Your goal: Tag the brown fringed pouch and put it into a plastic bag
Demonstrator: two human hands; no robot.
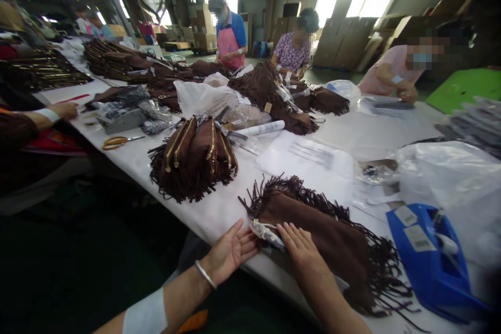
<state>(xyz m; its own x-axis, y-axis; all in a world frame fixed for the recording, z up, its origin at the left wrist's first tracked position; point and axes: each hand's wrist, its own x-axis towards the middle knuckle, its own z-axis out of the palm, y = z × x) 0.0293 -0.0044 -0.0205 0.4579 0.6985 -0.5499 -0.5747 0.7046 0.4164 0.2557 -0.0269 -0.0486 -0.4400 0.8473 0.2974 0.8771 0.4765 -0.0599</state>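
Note:
A brown fringed bag lies flat near the table's front edge. On its near left edge is a small plastic-wrapped bundle, pale and dark, with a thin cord; I cannot make out what is inside. My left hand, palm turned up and fingers stretched out, is at the bundle's left end. My right hand lies flat with straight fingers over the bag's edge, its fingertips close to the bundle's right end. Further back left stands a stack of brown fringed bags with gold zippers.
Yellow-handled scissors lie at the left table edge. A blue tape dispenser stands at right beside clear plastic bags. Printed white sheets lie mid-table. Several co-workers stand across the table; another person's hand is at left.

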